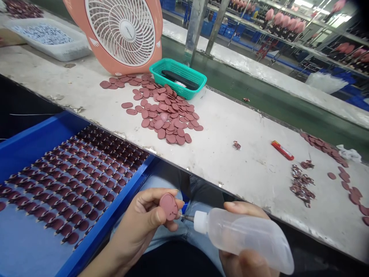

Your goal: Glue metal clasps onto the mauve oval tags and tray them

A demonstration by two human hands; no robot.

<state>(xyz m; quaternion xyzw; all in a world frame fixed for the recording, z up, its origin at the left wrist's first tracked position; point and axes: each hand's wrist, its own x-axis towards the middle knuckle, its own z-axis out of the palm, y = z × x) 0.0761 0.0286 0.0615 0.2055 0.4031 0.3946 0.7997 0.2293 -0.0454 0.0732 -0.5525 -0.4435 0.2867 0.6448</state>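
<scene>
Between the thumb and fingers of my left hand [147,215] is a reddish-brown oval disc [168,206] with small holes near its lower edge. My right hand [245,246] is wrapped round a translucent squeeze bottle [248,234] with a white cap, tilted on its side. The bottle's thin nozzle tip points left and reaches the lower right edge of the disc; whether it touches is hard to tell. Both hands are over my lap, in front of the table edge. A loose pile of similar discs [170,111] lies on the white table [225,119].
To the left, a blue tray [31,238] holds rows of discs with dark pieces attached. An orange fan [127,34] and a green basket [178,77] stand behind the pile. On the right lie a red lighter [282,150], small brown figures [301,184] and more discs [323,148].
</scene>
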